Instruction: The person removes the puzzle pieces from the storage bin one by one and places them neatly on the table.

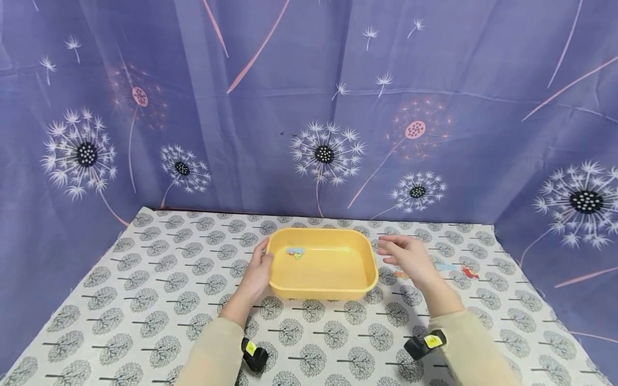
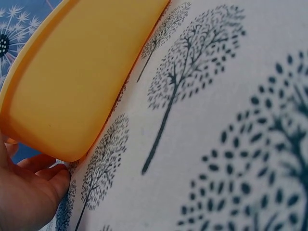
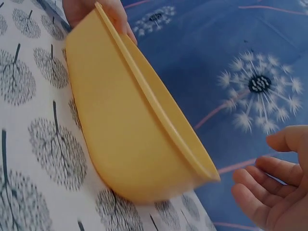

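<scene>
A yellow plastic basin [image 1: 322, 294] sits on the patterned cloth in the head view. Around its left end, my left hand [image 1: 256, 276] grips the side close under the rim; the left wrist view shows its thumb and curled fingers [image 2: 41, 161] against the outer wall. Inside the basin lies a small flat colourful cutout [image 1: 295, 252], light blue with yellow-green. Just past the basin's right end, my right hand [image 1: 410, 260] hovers with relaxed, slightly bent fingers [image 3: 257, 195] and nothing in them.
Several small flat pieces lie on the cloth around the right wrist: an orange one [image 1: 401, 274], a light blue one [image 1: 446, 266] and a red one [image 1: 469, 273]. A purple curtain [image 1: 251, 134] with dandelions borders the tree-print cloth [image 1: 159, 300] at the back and sides.
</scene>
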A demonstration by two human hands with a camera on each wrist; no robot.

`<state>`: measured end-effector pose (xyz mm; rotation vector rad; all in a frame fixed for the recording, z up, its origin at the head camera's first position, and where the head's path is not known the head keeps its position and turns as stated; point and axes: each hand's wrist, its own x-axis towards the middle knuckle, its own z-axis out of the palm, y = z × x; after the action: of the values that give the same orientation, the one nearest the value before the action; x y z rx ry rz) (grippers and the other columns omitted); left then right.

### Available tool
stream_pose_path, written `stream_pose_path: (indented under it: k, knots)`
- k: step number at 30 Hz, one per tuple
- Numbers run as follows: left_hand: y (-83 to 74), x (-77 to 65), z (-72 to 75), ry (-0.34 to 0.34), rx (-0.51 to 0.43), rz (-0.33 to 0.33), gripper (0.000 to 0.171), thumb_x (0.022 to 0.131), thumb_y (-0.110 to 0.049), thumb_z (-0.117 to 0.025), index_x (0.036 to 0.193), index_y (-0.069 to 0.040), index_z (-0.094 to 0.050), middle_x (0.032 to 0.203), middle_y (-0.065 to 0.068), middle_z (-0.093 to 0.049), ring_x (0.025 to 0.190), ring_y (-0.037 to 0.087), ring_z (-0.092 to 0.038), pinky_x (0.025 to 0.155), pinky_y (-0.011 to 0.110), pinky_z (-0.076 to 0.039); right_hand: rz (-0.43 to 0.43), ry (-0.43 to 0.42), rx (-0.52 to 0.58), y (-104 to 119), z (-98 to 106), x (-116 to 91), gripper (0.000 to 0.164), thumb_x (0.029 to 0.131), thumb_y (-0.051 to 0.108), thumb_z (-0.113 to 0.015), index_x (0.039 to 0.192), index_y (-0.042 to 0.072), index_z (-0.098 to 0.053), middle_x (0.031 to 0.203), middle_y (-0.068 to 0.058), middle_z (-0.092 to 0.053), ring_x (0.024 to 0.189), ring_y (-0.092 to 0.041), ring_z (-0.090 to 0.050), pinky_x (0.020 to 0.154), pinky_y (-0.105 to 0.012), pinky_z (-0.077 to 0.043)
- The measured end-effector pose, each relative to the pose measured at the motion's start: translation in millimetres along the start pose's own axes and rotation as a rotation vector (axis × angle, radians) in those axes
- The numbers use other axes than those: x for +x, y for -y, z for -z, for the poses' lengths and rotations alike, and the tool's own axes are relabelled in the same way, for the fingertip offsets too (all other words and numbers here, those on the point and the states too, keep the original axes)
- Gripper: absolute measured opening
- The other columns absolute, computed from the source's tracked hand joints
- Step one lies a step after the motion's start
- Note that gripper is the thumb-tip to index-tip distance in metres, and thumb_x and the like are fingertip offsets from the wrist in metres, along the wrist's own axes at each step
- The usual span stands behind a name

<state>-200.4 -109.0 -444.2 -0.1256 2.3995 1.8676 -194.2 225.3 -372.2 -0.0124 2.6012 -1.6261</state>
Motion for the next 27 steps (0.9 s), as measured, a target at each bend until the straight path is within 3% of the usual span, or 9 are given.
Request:
stream_pose_path:
  k: [4, 10, 20, 27]
  knots:
    - [0.6, 0.2, 0.3, 0.002, -0.001, 0.002, 0.051, 0.102, -0.029, -0.03, 0.152, -0.024, -0.017, 0.142, 0.018, -0.046, 0.119, 0.036, -0.054, 0.106, 0.06, -0.034, 0.014, 0.028, 0.027, 8, -13, 6, 0.049, 0.094, 0.03, -0.056, 0.13, -0.003, -0.051, 0.127, -0.026, -0.056, 0.105, -0.031, -0.064, 0.088, -0.036, -0.055]
    - [0.6, 0.6, 1.0, -0.001, 0.0, 0.007, 0.051, 0.102, -0.031, -0.031, 0.152, -0.025, -0.018, 0.141, 0.017, -0.047, 0.117, 0.034, -0.056, 0.105, 0.057, -0.037, 0.056, 0.067, 0.05, 17, -32, 15, 0.045, 0.094, 0.023, -0.057, 0.127, -0.007, -0.052, 0.126, -0.027, -0.056, 0.102, -0.026, -0.065, 0.082, -0.027, -0.056]
    - [1.4, 1.1, 0.6, -0.007, 0.013, 0.009, 0.052, 0.102, -0.032, -0.03, 0.152, -0.026, -0.017, 0.141, 0.016, -0.047, 0.118, 0.035, -0.055, 0.105, 0.058, -0.036, 0.109, 0.145, 0.033, 24, -66, 30, 0.041, 0.094, 0.019, -0.055, 0.123, -0.01, -0.055, 0.12, -0.029, -0.059, 0.103, -0.033, -0.064, 0.082, -0.034, -0.057]
    - [0.8, 2.0, 0.7, -0.008, 0.011, 0.011, 0.051, 0.102, -0.03, -0.03, 0.152, -0.026, -0.018, 0.141, 0.017, -0.047, 0.117, 0.034, -0.056, 0.104, 0.056, -0.039, 0.134, 0.153, 0.011, 25, -94, 41, 0.036, 0.09, 0.015, -0.061, 0.117, -0.009, -0.06, 0.108, -0.025, -0.066, 0.089, -0.02, -0.067, 0.078, -0.038, -0.058]
